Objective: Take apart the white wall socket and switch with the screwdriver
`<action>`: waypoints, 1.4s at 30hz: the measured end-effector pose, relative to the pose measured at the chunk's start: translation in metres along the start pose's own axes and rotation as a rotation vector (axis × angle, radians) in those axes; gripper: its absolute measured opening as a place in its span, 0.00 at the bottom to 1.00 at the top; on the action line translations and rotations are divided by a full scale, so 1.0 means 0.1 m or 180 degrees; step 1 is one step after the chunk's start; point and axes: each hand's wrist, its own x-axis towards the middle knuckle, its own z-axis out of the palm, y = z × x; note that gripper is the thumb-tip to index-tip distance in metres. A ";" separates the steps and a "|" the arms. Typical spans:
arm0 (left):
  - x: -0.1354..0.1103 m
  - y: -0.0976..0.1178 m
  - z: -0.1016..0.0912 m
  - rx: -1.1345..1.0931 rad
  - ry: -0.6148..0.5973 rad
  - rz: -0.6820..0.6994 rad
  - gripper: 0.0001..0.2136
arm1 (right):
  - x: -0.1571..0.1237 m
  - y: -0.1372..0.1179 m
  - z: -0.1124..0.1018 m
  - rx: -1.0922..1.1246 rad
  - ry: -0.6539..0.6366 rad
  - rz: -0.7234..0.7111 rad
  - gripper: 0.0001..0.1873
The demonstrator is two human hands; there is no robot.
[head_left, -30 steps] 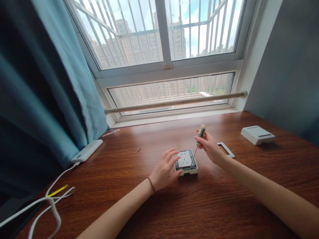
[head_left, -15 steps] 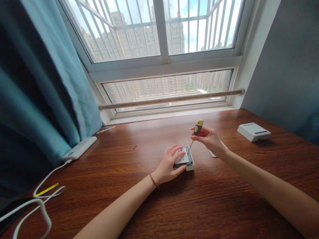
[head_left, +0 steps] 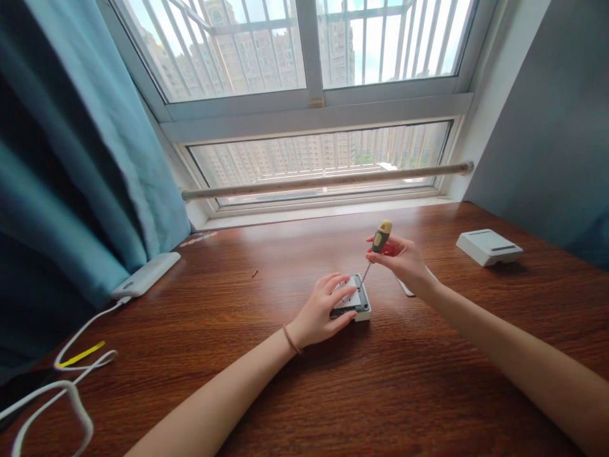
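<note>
A wall socket [head_left: 363, 303] with a white slotted face and dark grey frame lies face up on the wooden table [head_left: 285, 393]. My left hand [head_left: 320, 312] holds it down, fingers across the face and thumb along the near edge. In my right hand [head_left: 403, 261] is a screwdriver [head_left: 381, 237] with a yellow and grey handle, pinched between thumb and fingers. It slants with its shaft down to the right part of the socket's frame. Whether the tip sits in a screw is too small to tell.
A small screw [head_left: 254, 273] lies left of the socket. Part of a white plate [head_left: 407, 291] shows beneath my right wrist. At the right rests a white switch box [head_left: 489, 246]. A white power bank [head_left: 146, 275] with a white cable [head_left: 82, 330] is by the curtain [head_left: 137, 209].
The camera view has shifted slightly, so the table and window appear a little higher. Both hands keep their places on the socket and the screwdriver, whose handle is at nearly the same tilt.
</note>
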 end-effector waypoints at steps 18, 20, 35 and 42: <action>0.01 0.00 -0.01 -0.0046 -0.0044 -0.0021 0.20 | -0.01 -0.10 0.01 0.0235 -0.0751 -0.0218 0.28; 0.01 0.00 -0.01 -0.0047 -0.0038 -0.0021 0.20 | -0.01 -0.11 0.00 0.0266 -0.0865 -0.0314 0.31; 0.00 0.02 -0.02 -0.0038 -0.0003 -0.0044 0.19 | -0.11 -0.20 0.12 -0.1497 0.0128 -0.0688 0.17; -0.01 -0.01 -0.02 0.0005 -0.0063 -0.0039 0.20 | -0.10 -0.18 0.10 -0.1554 0.0384 -0.0473 0.13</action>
